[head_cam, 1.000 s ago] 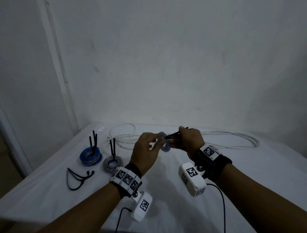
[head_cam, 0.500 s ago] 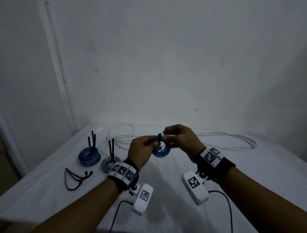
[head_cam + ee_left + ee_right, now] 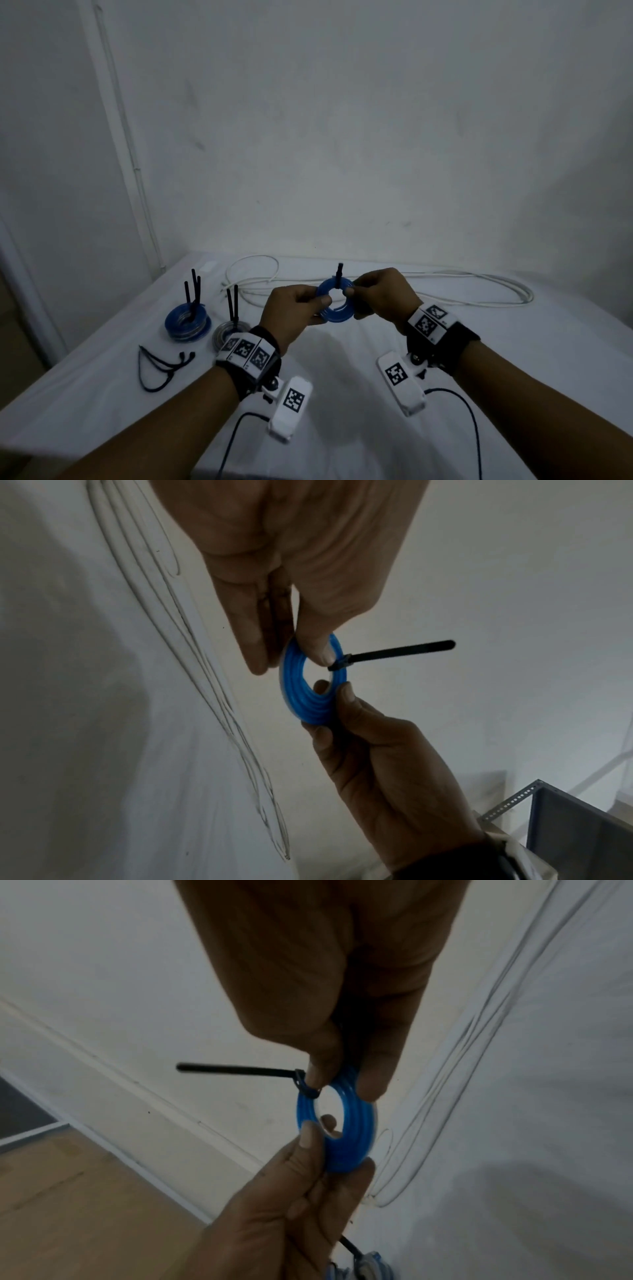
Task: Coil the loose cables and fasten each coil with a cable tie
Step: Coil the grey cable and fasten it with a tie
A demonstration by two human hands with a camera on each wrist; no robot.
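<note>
The blue coil (image 3: 335, 300) is held above the table (image 3: 513, 359), its flat face toward the person. A black cable tie (image 3: 339, 275) wraps its top edge, the free tail pointing straight up. A second ago that tail lay sideways toward the right hand, and the coil was nearly hidden. The left hand (image 3: 291, 313) pinches the coil's left side between thumb and fingers; the right hand (image 3: 383, 296) pinches its right side, seemingly beside the tie head. Both hands cover part of the ring.
</note>
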